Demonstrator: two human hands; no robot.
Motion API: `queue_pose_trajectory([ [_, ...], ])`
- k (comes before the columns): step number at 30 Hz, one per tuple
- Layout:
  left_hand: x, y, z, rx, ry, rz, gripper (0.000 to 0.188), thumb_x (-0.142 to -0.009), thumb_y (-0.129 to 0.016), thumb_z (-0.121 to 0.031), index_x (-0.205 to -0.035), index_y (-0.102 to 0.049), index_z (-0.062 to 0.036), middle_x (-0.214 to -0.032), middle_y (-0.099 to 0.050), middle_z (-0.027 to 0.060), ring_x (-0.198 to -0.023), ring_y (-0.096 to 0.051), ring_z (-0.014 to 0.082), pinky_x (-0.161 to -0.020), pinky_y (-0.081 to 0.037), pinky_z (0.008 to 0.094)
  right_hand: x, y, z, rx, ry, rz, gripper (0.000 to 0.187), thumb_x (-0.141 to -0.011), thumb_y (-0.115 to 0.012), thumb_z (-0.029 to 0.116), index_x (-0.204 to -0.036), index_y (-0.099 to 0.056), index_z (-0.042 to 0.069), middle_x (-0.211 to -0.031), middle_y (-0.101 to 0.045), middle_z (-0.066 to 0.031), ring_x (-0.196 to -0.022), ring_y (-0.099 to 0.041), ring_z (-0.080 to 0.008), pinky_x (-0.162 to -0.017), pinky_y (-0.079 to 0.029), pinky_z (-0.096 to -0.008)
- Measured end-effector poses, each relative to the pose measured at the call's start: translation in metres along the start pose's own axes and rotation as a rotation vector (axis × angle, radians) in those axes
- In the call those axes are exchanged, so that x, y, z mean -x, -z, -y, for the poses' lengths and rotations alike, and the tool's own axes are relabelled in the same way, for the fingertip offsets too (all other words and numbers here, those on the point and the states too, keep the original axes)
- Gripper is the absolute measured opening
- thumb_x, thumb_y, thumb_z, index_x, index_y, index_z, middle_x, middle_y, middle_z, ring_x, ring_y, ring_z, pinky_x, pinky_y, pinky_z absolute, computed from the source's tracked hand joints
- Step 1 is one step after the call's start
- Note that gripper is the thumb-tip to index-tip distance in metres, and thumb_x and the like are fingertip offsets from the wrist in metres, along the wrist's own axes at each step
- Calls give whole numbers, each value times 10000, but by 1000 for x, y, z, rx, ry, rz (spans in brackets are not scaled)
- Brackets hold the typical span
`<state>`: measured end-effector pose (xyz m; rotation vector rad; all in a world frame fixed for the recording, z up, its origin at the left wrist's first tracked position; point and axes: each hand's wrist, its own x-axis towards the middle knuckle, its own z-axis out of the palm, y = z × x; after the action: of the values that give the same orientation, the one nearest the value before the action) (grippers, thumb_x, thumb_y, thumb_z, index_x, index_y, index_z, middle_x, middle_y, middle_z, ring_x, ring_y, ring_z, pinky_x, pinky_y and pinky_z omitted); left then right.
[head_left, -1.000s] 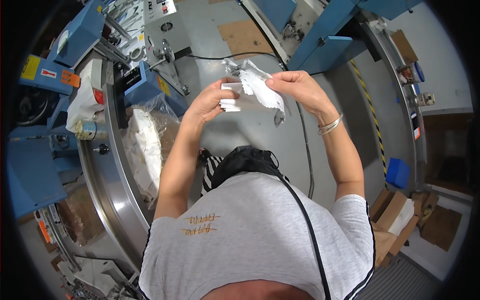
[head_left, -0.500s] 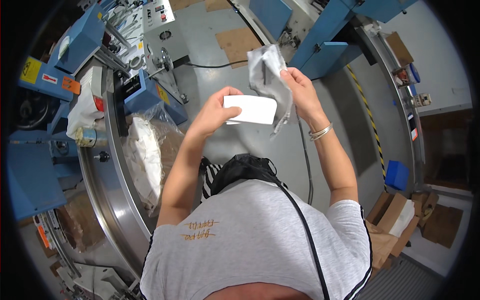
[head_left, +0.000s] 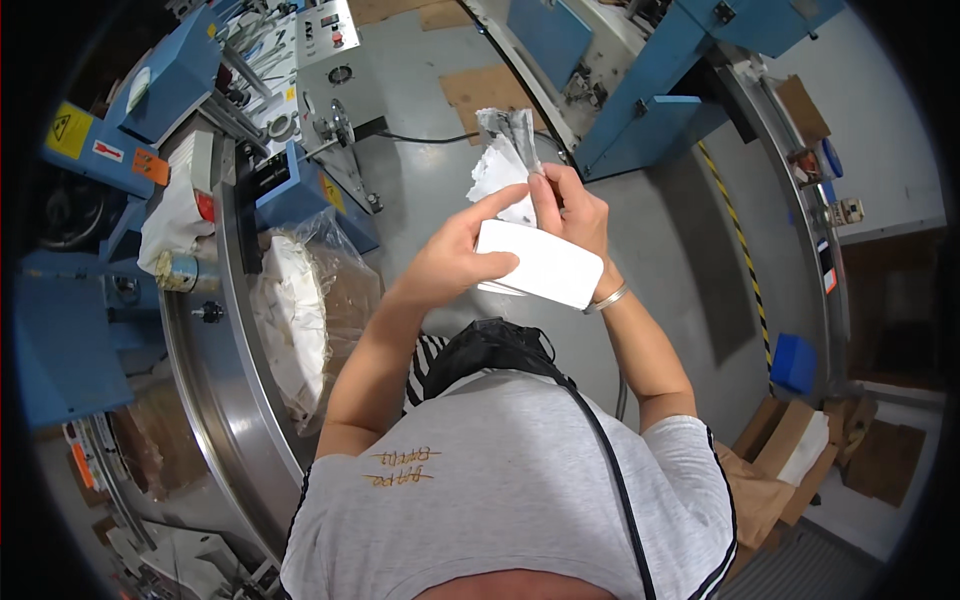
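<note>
In front of my chest, my left hand (head_left: pixel 447 258) is closed on a small stack of white cards (head_left: pixel 548 266) with rounded corners, its thumb lying across the top face. A slightly fanned edge shows beneath the top card. Just beyond the stack, my right hand (head_left: pixel 577 212) pinches a torn, crumpled wrapper (head_left: pixel 507 165), white on one side and grey on the other. The wrapper sticks up and away from my fingers. Fingertips of my left hand reach close to the wrapper's lower end; whether they touch it I cannot tell. The cards partly hide my right palm.
Blue machinery (head_left: pixel 620 130) stands ahead right, with another machine and a grey control box (head_left: pixel 330 70) ahead left. A metal rail (head_left: pixel 235 350) and a clear plastic bag (head_left: pixel 345 285) lie left. Rightward are a blue bin (head_left: pixel 794 363) and cardboard boxes (head_left: pixel 775 450). A cable (head_left: pixel 430 139) crosses the floor.
My right hand has moved left and the wrapper is now bunched narrower. My left hand has brought the cards right and nearer to me, tilted, so they overlap my right hand.
</note>
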<state>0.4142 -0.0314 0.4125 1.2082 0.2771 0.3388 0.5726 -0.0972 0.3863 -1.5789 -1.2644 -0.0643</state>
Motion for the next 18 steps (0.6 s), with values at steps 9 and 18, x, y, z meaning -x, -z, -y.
queue_pose_trajectory([
  [9,29,56,-29,-71,37,-100,694,-686,-673,-34,-1326,-417,50,-1129,-598,88,-977,-576,119,-883,-426,229,-23,20,-61,-558,-426,78,178,-933,-545,203,-944,-574,28,-691,-429,107,-621,-341,7,-548,-306,-163],
  [18,30,82,-45,-65,92,-91,656,-652,-698,-30,-1273,-492,25,-1081,-631,75,-935,-606,122,-861,-450,226,-31,27,-68,-746,-614,263,197,-946,-529,221,-994,-575,35,-778,-502,86,-676,-415,-2,-602,-360,-161],
])
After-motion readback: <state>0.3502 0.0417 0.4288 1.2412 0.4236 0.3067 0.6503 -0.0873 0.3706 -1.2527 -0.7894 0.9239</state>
